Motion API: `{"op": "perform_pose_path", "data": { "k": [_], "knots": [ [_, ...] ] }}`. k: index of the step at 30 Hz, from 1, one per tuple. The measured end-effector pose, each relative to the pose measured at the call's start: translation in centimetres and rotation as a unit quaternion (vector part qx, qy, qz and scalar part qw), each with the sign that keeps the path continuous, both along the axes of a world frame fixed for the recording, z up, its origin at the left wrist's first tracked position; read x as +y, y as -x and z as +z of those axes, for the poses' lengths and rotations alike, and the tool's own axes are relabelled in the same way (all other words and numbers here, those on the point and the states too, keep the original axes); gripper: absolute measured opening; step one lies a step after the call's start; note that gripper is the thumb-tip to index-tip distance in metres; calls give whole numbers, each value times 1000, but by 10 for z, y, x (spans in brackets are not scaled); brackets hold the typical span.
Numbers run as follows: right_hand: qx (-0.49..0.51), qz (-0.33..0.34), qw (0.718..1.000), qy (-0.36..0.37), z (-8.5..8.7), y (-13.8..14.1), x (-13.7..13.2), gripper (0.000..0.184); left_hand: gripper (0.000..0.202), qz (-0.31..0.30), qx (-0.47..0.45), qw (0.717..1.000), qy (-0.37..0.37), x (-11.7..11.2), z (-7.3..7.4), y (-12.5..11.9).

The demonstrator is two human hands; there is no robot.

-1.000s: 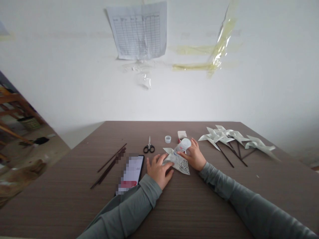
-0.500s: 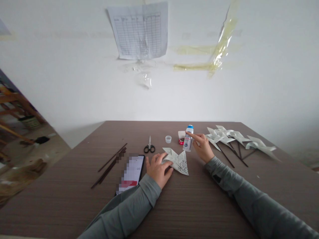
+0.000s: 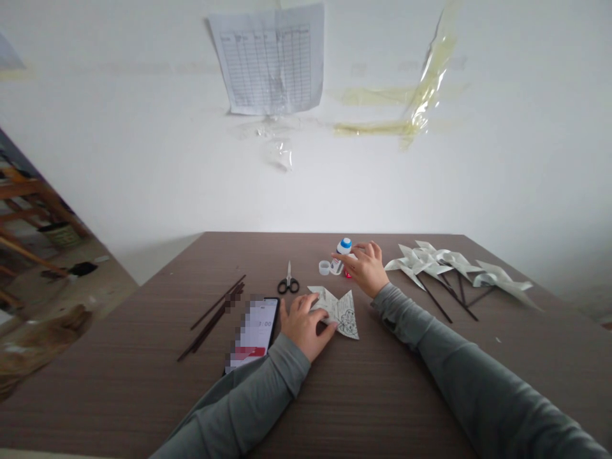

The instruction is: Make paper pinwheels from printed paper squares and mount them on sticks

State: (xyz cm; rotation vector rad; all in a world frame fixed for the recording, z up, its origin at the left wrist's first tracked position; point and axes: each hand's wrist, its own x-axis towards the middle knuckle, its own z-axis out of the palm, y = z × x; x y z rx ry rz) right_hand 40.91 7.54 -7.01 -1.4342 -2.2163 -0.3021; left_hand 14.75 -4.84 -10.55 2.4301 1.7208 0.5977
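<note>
My left hand (image 3: 305,324) rests over a printed paper sheet folded into a pinwheel-like shape (image 3: 345,311), fingers spread and pressing on its left part. The paper's middle is hidden under the fingers. Beyond it, my right hand (image 3: 366,269) holds a small bottle with a blue cap (image 3: 343,247), thumb across its front. The bottle leans slightly, and fingers cover part of it. Close beside it are a small clear cup or cap (image 3: 324,268) and a little red and white box (image 3: 349,273), partly covered by the right hand.
Black-handled scissors (image 3: 288,284) lie behind my left hand. A phone (image 3: 253,331) with a lit screen is left of it, then several thin dark sticks (image 3: 215,319). Several paper pinwheels (image 3: 430,261) on sticks lie at the right. A white wall (image 3: 167,159) rises behind the table.
My right hand has carried the bottle left and away from me, to beside the clear cup. The left hand stays on the paper, which has hardly shifted.
</note>
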Motion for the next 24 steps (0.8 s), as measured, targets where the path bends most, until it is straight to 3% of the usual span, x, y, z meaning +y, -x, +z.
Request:
{"op": "perform_pose_path", "data": {
  "k": [11,18,24],
  "knots": [
    [-103,-38,994,29,0,15,1,63,11,17,-20,1000,10,-1,5,6],
    [-79,-31,996,23,-12,4,-4,61,20,26,-13,1000,3,-5,10,-1],
    [-5,-18,1000,-5,-27,-9,-35,52,28,35,-7,999,20,-4,13,2]
  ]
}}
